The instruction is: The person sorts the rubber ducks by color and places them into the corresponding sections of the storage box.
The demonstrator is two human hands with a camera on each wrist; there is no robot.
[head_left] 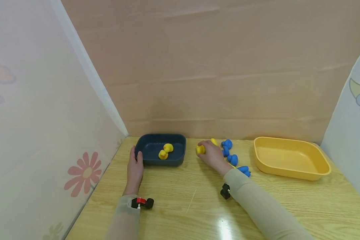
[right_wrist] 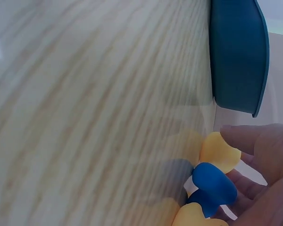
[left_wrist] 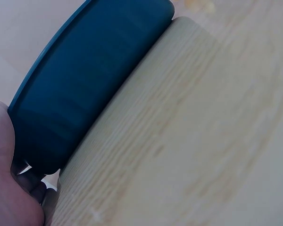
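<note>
My left hand [head_left: 135, 168] holds the left end of a dark blue tray [head_left: 159, 163], thumb at the front corner and fingers along the outer side. In the left wrist view, the thumb lies against the tray wall [left_wrist: 89, 70]. Two yellow rubber ducks [head_left: 168, 147] sit inside the tray. To the right of the tray, my right hand [head_left: 212, 155] pinches another yellow rubber duck [head_left: 200, 149] between thumb and fingers. Close beside that hand lie several blue rubber ducks [head_left: 233, 160] and a yellow one [head_left: 214, 142], partly hidden behind the hand.
A yellow tray [head_left: 291, 171] with nothing in it stands at the right on the wooden table [head_left: 180, 200]. A brown backdrop [head_left: 180, 73] rises behind the table, with patterned white panels [head_left: 48, 100] at both sides.
</note>
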